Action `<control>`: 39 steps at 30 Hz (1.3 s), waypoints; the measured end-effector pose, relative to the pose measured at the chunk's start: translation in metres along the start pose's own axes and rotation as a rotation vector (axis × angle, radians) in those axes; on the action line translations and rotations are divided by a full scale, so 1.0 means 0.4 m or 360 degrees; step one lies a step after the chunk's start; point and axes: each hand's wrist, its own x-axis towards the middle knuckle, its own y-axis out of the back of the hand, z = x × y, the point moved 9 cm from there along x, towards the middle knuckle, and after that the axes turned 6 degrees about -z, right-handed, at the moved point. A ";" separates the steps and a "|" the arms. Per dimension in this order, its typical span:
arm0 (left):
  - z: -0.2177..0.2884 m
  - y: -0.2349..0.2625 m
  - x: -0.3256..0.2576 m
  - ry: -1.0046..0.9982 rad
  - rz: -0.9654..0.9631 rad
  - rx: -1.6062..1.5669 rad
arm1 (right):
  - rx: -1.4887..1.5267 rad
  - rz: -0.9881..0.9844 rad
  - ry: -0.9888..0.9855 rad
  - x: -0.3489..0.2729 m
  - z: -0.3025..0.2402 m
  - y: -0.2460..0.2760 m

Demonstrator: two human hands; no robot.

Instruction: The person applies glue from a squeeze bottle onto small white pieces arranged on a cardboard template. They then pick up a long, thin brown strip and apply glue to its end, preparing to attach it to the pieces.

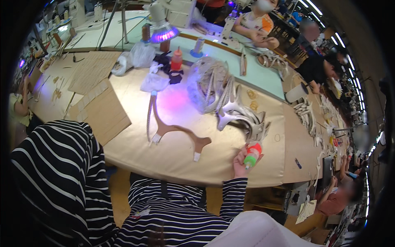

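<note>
My right hand (240, 159) is closed around a small squeeze bottle (252, 155), red at one end and green near the nozzle, which tilts downward. The bottle is above the front right of the gold-covered table (173, 164). My left arm, in a striped sleeve (61, 164), is raised close on the left; its hand is out of sight. On the table before me lies a brown, branching shoe-upper piece (164, 127) with white patches at its ends. Silvery upper pieces (234, 111) are heaped just beyond my right hand, beside a clear plastic bag (201, 84) with more pieces.
Cardboard sheets (103, 109) lie at the left. A red squeeze bottle (177, 59), a white plastic bag (154, 80) and a lit lamp (164, 33) stand towards the back. A small dark tool (298, 163) lies at the right. Co-workers sit across and to the right.
</note>
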 end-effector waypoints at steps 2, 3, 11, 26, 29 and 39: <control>0.000 -0.005 -0.011 0.0001 0.0006 0.0019 | 0.0007 0.0015 0.0003 -0.006 0.002 0.010; 0.000 -0.009 -0.018 0.0001 0.0010 0.0019 | 0.0010 0.0057 0.0005 -0.007 -0.004 0.018; 0.015 -0.001 -0.075 0.0025 0.0026 0.0061 | 0.0286 0.0203 -0.0168 -0.032 0.028 -0.010; 0.016 0.030 -0.164 0.0109 0.0109 0.0093 | 0.1765 0.0528 0.0043 -0.031 -0.011 -0.031; 0.010 0.077 -0.231 0.0157 0.0214 0.0118 | 0.1764 0.0529 0.0103 -0.031 0.004 -0.048; -0.040 0.251 -0.448 0.0290 0.0767 -0.0054 | 0.0155 0.0031 -0.0334 -0.204 0.189 -0.233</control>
